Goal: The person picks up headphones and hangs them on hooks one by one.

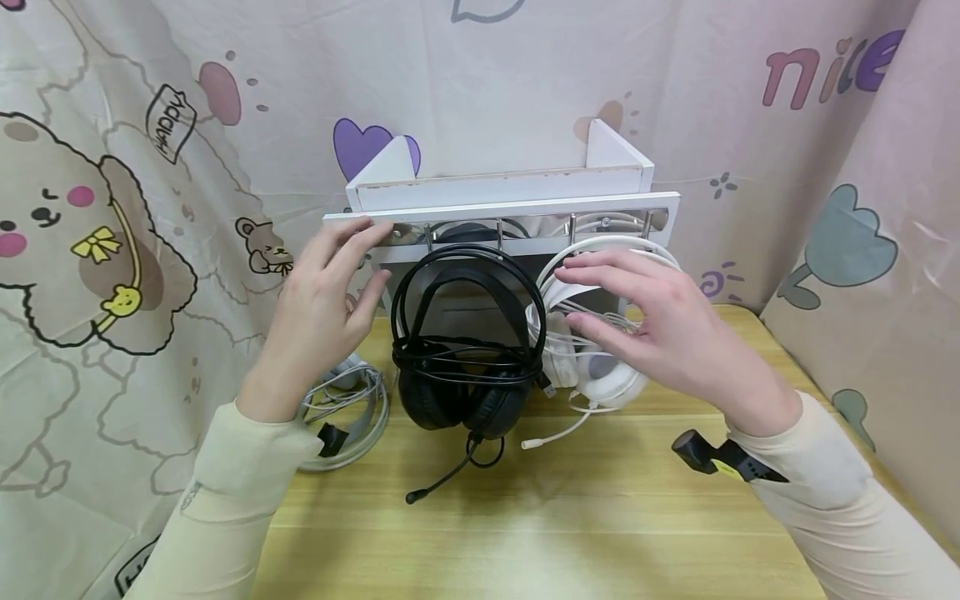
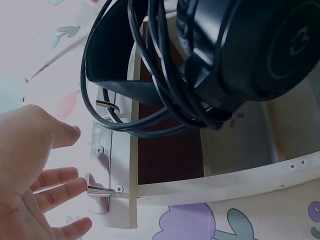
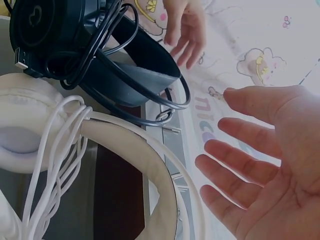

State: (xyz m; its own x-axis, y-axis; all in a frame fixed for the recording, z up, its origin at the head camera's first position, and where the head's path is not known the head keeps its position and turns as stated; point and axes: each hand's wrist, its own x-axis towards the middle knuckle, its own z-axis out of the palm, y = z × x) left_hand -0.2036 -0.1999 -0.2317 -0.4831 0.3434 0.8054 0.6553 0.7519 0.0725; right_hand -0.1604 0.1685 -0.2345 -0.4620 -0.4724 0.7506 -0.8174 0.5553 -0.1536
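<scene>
Black headset (image 1: 468, 360) and white headset (image 1: 611, 383) hanging on the hook rail (image 1: 540, 227), left hand (image 1: 322, 283) and right hand (image 1: 660, 312) holding nothing.

So, head cam: left fingers are loosely spread at the rail's left end, black headset just to their right; right fingers are relaxed in front of the white one, and a pale headset (image 1: 360, 446) lies lower left on the wooden surface (image 1: 562, 517). Left wrist cam: fingers loosely bent by a metal hook (image 2: 102, 191), can't tell if they're touching it, black headset clear of them. Right wrist cam: fingers open, white headset near the fingertips but apart.
</scene>
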